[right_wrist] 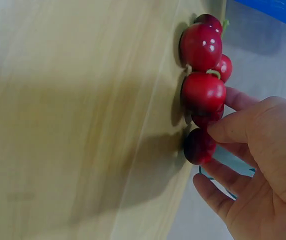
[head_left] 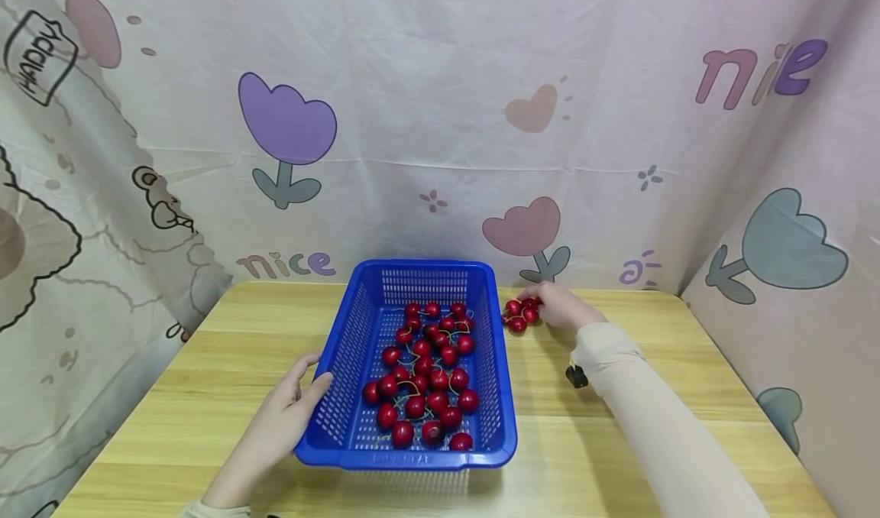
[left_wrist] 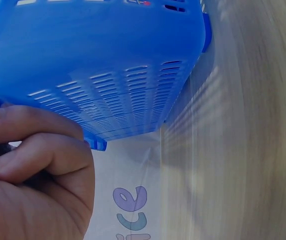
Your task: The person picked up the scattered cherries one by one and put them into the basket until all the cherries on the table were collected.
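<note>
A blue plastic basket (head_left: 505,396) with slotted walls stands on the table, many red cherries (head_left: 438,380) with green stems lying inside. At its left rim is my left hand (head_left: 292,407), thumb over the edge; the left wrist view has its curled fingers (left_wrist: 38,150) against the basket's outside. To the right of the basket, a small group of loose cherries (head_left: 518,312) sits on the wood. My right hand (head_left: 560,305) reaches over this group. Seen from the right wrist, its thumb touches a dark cherry (right_wrist: 199,146), and the other fingers extend loosely behind the cherries.
The light wooden table (head_left: 584,441) ends at the back against a patterned curtain (head_left: 426,121), which also hangs on both sides. The basket's high rim stands between the two hands. A small black object (head_left: 576,376) shows beneath the right sleeve.
</note>
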A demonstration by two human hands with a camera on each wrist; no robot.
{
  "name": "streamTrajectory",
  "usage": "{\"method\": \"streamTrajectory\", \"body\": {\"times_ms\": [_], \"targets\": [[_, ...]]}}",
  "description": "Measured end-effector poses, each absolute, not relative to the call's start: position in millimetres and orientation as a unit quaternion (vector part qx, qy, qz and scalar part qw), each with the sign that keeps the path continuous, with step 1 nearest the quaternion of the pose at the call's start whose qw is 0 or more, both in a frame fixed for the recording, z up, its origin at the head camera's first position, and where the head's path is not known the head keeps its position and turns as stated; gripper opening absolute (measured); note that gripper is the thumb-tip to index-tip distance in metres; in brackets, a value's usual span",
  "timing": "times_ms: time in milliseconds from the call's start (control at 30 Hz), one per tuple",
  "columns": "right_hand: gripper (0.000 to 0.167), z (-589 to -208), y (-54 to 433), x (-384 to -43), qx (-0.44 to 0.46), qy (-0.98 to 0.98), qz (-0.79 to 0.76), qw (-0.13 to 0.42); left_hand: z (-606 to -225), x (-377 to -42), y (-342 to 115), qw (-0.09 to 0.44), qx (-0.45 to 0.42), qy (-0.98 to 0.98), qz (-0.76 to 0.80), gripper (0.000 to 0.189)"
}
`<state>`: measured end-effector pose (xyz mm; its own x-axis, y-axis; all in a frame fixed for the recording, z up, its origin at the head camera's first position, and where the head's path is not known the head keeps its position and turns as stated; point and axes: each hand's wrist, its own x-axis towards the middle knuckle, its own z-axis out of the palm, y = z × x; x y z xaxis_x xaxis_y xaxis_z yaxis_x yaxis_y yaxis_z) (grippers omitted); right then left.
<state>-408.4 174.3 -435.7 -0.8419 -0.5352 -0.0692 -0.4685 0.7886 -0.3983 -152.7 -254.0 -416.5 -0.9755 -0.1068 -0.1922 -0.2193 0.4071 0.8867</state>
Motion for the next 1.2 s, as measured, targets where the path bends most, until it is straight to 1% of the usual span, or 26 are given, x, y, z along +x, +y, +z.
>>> {"method": "streamTrajectory", "body": {"times_ms": [300, 567, 733, 867, 967, 1067, 1200], "targets": [[0.049, -438.2, 182.7, -400.3, -0.288, 0.939, -0.179, 0.063, -417.0, -153.3, -254.4, 0.050, -0.093, 0.836, 0.539, 0.058], [0.043, -446.7, 192.6, -395.7, -0.296, 0.936, -0.184, 0.056, -417.5, -153.7, -254.9, 0.051, -0.097, 0.838, 0.534, 0.058], [0.046, -449.1, 199.7, -393.1, -0.270, 0.939, -0.198, 0.073, -418.1, -153.9, -256.3, 0.052, -0.102, 0.841, 0.528, 0.060], [0.038, -449.6, 204.2, -390.4, -0.245, 0.942, -0.212, 0.084, -418.4, -153.4, -257.7, 0.050, -0.101, 0.846, 0.521, 0.061], [0.035, -449.3, 207.7, -387.5, -0.239, 0.943, -0.218, 0.083, -418.8, -152.7, -258.0, 0.049, -0.100, 0.847, 0.519, 0.061], [0.038, -448.6, 212.3, -384.6, -0.236, 0.943, -0.222, 0.080, -419.2, -152.5, -257.5, 0.049, -0.098, 0.845, 0.523, 0.060], [0.038, -444.8, 219.5, -380.3, -0.229, 0.944, -0.225, 0.073, -419.0, -152.7, -256.2, 0.049, -0.097, 0.843, 0.527, 0.060]]}}
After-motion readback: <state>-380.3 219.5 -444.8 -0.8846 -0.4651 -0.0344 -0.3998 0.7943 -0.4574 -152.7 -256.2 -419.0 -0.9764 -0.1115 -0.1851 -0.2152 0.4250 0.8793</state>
